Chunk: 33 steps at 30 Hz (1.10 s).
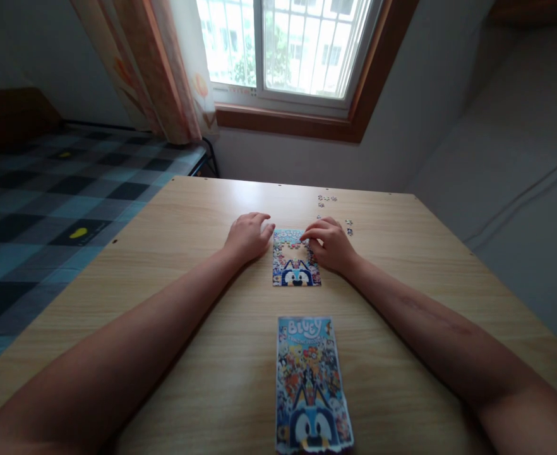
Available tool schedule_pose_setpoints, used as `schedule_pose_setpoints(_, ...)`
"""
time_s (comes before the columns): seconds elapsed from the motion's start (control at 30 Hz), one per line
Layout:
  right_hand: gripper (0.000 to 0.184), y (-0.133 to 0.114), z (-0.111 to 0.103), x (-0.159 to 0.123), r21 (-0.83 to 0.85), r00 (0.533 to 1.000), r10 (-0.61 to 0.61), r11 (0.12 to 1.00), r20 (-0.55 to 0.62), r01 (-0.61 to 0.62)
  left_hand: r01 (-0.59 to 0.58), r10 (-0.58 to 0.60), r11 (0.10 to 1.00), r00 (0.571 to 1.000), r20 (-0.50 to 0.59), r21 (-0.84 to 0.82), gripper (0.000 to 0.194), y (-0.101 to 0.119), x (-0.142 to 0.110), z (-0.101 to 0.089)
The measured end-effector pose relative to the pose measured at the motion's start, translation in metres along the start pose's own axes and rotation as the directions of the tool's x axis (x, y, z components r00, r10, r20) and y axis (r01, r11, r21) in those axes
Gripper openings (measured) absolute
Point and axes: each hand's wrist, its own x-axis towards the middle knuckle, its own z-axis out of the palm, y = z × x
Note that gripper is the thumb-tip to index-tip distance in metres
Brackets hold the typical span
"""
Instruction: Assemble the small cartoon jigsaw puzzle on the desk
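A small jigsaw puzzle (297,276) with a blue cartoon dog lies on the wooden table, with a gap in its middle where the tabletop shows. My left hand (249,237) rests on the table at the puzzle's upper left, fingers apart and holding nothing. Over the puzzle's upper right is my right hand (330,244), its fingers bent and drawn together at the tips above the pieces. Whatever may be between those fingertips is too small to make out. Nearer to me lies a picture sheet (309,379) marked "BLUEY" with the same dog and a torn lower edge.
Loose puzzle pieces (326,198) are scattered near the table's far edge, and others (349,227) lie right of my right hand. A bed with a checked cover (93,189) stands left of the table (188,215). Beyond are a curtain (150,69) and a barred window (302,57).
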Motion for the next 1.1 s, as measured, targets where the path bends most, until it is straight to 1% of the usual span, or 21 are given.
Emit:
schedule_pose_setpoints(0.07,0.027,-0.003,-0.001,0.0,-0.004,1.0,-0.008,1.0,-0.012,0.008,-0.005,0.005,1.0,1.0,0.0,0.012,0.042,-0.001,0.0,0.0)
schedule_pose_setpoints(0.13,0.028,-0.005,-0.008,0.004,0.003,0.998,0.008,1.0,-0.055,-0.008,-0.011,0.011,1.0,1.0,-0.001,0.023,0.041,-0.004,0.0,0.0)
schedule_pose_setpoints(0.2,0.028,-0.003,-0.022,0.01,0.02,0.984,0.052,0.999,-0.17,-0.049,-0.015,0.015,1.0,1.0,-0.001,0.017,0.042,-0.007,0.001,0.0)
schedule_pose_setpoints(0.23,0.028,0.001,-0.031,0.014,0.032,0.963,0.083,0.996,-0.255,-0.077,-0.019,0.019,1.0,1.0,0.0,0.008,0.042,-0.009,0.002,0.0)
schedule_pose_setpoints(0.27,0.027,0.008,-0.041,0.017,0.043,0.929,0.119,0.993,-0.351,-0.111,-0.02,0.02,1.0,1.0,-0.003,0.001,0.041,-0.01,0.002,-0.001)
schedule_pose_setpoints(0.3,0.025,0.016,-0.051,0.02,0.053,0.884,0.158,0.987,-0.441,-0.15,-0.017,0.017,1.0,1.0,-0.008,0.0,0.04,-0.011,0.003,-0.001)
schedule_pose_setpoints(0.37,0.025,0.04,-0.068,0.022,0.068,0.778,0.241,0.966,-0.58,-0.249,-0.015,0.015,1.0,1.0,-0.01,0.009,0.039,-0.012,0.003,-0.001)
schedule_pose_setpoints(0.4,0.025,0.055,-0.074,0.021,0.069,0.741,0.285,0.949,-0.608,-0.308,-0.015,0.015,1.0,1.0,-0.012,0.014,0.039,-0.013,0.003,-0.001)
schedule_pose_setpoints(0.43,0.026,0.07,-0.078,0.018,0.07,0.716,0.328,0.929,-0.616,-0.365,-0.016,0.016,1.0,1.0,-0.012,0.018,0.038,-0.013,0.003,-0.001)
schedule_pose_setpoints(0.5,0.028,0.1,-0.079,0.008,0.065,0.681,0.399,0.886,-0.615,-0.46,-0.017,0.018,1.0,1.0,-0.015,0.022,0.038,-0.013,0.003,-0.001)
schedule_pose_setpoints(0.6,0.033,0.136,-0.07,-0.008,0.022,0.68,0.483,0.823,-0.552,-0.568,-0.02,0.021,0.999,1.0,-0.022,0.033,0.036,-0.015,0.003,-0.001)
schedule_pose_setpoints(0.67,0.04,0.151,-0.063,-0.015,0.017,0.674,0.582,0.762,-0.456,-0.647,-0.022,0.023,0.999,1.0,-0.02,0.047,0.036,-0.016,0.003,-0.002)
schedule_pose_setpoints(0.73,0.046,0.159,-0.057,-0.018,0.008,0.679,0.622,0.74,-0.39,-0.672,-0.021,0.022,0.998,1.0,-0.008,0.058,0.037,-0.016,0.003,-0.002)
schedule_pose_setpoints(0.77,0.048,0.161,-0.055,-0.018,-0.001,0.694,0.62,0.745,-0.366,-0.667,-0.02,0.02,0.998,1.0,-0.003,0.06,0.038,-0.016,0.003,-0.002)
schedule_pose_setpoints(0.87,0.051,0.164,-0.05,-0.017,-0.048,0.761,0.577,0.787,-0.296,-0.615,-0.018,0.018,0.998,1.0,-0.002,0.066,0.038,-0.016,0.003,-0.002)
schedule_pose_setpoints(0.93,0.052,0.165,-0.048,-0.017,-0.078,0.792,0.556,0.804,-0.252,-0.589,-0.02,0.021,0.997,1.0,-0.009,0.073,0.036,-0.016,0.003,-0.001)
schedule_pose_setpoints(1.1,0.046,0.17,-0.045,-0.017,-0.122,0.817,0.547,0.812,-0.182,-0.571,-0.025,0.028,0.996,0.999,-0.031,0.086,0.034,-0.018,0.003,0.003)
